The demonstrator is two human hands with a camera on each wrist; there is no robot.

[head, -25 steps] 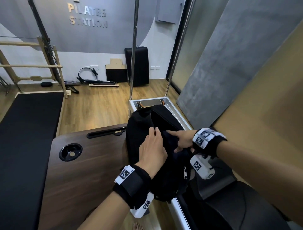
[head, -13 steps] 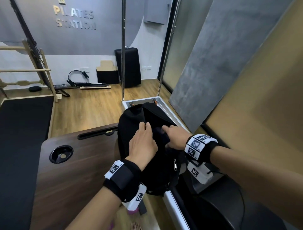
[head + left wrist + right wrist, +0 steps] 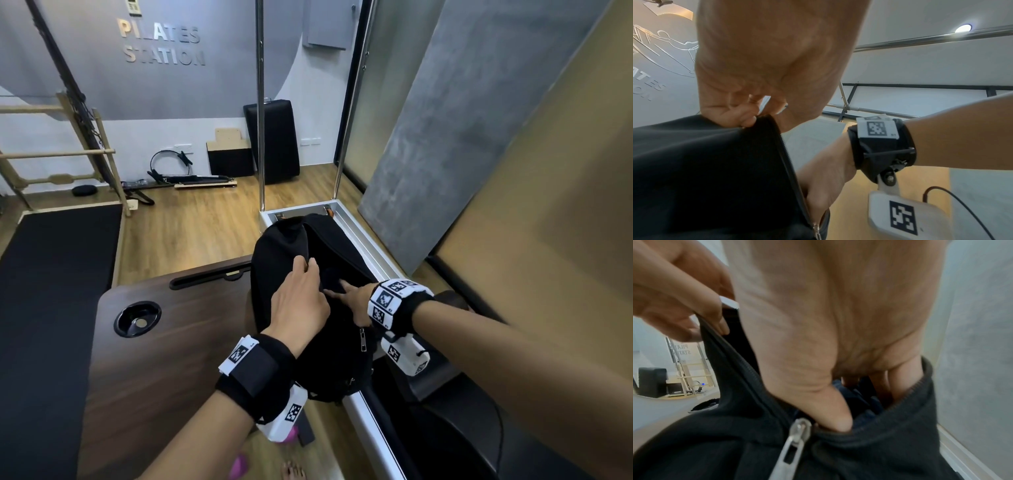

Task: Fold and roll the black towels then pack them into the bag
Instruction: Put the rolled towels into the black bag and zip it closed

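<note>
At the edge of a dark wooden table [image 3: 144, 370], I hold a black bag [image 3: 284, 246] open with both hands. My left hand [image 3: 301, 301] pinches the near rim of the zippered opening, fingers and thumb curled around the fabric. My right hand [image 3: 356, 301] reaches down into the opening, fingers straight and pushed inside, thumb pressed by the silver zipper pull [image 3: 795, 439]. Dark cloth shows beneath those fingers; I cannot tell whether it is a towel. The bag stands upright between the table and a white-framed exercise bench [image 3: 363, 246], its top flap raised toward the far wall.
</note>
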